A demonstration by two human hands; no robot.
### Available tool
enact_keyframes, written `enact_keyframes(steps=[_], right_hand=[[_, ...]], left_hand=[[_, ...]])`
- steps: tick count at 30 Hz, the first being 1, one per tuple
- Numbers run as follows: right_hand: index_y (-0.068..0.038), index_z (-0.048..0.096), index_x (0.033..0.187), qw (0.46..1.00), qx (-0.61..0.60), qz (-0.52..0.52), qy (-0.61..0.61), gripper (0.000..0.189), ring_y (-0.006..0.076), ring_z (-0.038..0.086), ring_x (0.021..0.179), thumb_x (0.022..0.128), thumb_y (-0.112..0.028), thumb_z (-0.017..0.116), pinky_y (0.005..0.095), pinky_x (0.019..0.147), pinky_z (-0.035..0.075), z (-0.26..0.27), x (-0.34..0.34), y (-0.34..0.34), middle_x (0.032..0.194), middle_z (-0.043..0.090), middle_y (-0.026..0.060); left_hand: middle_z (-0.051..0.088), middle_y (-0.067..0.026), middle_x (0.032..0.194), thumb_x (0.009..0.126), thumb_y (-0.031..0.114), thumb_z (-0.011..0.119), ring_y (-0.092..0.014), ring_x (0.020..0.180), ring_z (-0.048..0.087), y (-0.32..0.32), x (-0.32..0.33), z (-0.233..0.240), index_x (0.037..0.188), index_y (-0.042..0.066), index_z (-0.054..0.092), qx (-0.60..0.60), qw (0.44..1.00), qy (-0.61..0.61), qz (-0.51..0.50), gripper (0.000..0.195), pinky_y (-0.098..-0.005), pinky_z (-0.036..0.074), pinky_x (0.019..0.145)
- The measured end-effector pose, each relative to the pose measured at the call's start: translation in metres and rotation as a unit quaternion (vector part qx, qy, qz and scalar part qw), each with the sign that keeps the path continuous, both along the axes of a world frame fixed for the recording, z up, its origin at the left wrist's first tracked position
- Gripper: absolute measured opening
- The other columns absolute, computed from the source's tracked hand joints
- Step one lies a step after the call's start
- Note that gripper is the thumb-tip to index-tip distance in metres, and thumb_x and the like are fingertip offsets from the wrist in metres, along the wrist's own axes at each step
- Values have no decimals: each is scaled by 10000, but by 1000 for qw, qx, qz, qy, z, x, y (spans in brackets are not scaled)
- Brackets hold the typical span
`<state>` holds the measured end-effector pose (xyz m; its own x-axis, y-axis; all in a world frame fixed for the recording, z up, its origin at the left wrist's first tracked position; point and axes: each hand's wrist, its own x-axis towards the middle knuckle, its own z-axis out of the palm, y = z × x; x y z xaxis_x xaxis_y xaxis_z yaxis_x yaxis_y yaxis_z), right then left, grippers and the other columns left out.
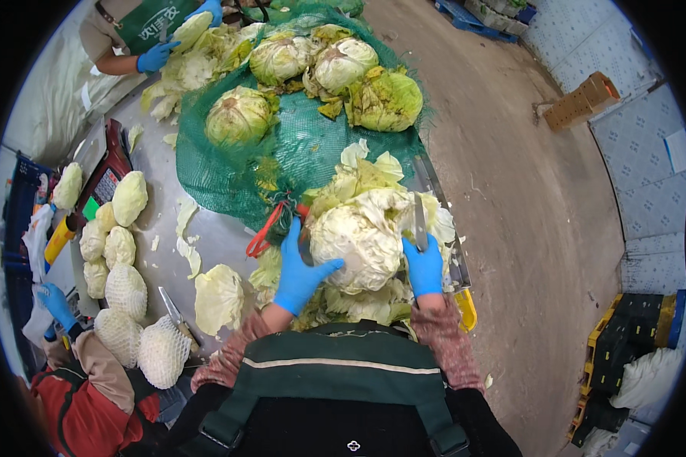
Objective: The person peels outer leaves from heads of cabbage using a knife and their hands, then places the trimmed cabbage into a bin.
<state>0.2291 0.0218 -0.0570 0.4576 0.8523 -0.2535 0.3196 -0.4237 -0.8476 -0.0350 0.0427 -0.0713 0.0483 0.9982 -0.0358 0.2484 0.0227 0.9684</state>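
A large pale cabbage head [351,245] lies on a pile of loose leaves at the near edge of a metal table [168,251]. My left hand [300,274], in a blue glove, rests on its left side with thumb and fingers spread. In my gloved right hand [425,265] is a knife [420,220], its blade pointing away from me beside the cabbage's right side. Beyond the cabbage spreads a green mesh bag [303,137], tied with red string [266,231], with several untrimmed cabbages [340,65] on it. A detached leaf [219,299] lies to the left.
Trimmed cabbages [130,199], some in white foam nets [164,351], line the table's left side. A second knife [174,311] lies near them. One co-worker's gloved hands [159,56] handle leaves at the far left; another person [88,388] is at the near left. A scale [104,171] stands left.
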Motion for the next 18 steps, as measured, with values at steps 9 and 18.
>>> enact_keyframes(steps=[9, 18], right_hand=[[-352, 358, 1495, 895, 83, 275, -342, 667, 315, 641, 894, 896, -361, 650, 397, 647, 550, 90, -25, 3, 1234, 531, 133], [-361, 341, 1491, 833, 36, 348, -429, 657, 329, 643, 836, 902, -342, 633, 417, 601, 547, 74, -9, 49, 1161, 545, 127]], left_hand=[[273, -303, 1471, 623, 402, 909, -366, 1379, 323, -4, 43, 14, 1495, -92, 145, -44, 999, 1, -8, 1260, -420, 289, 1142], [276, -331, 1463, 592, 441, 907, -430, 1369, 316, 32, 60, 38, 1512, -67, 108, -14, 991, 103, -86, 1319, -452, 293, 1140]])
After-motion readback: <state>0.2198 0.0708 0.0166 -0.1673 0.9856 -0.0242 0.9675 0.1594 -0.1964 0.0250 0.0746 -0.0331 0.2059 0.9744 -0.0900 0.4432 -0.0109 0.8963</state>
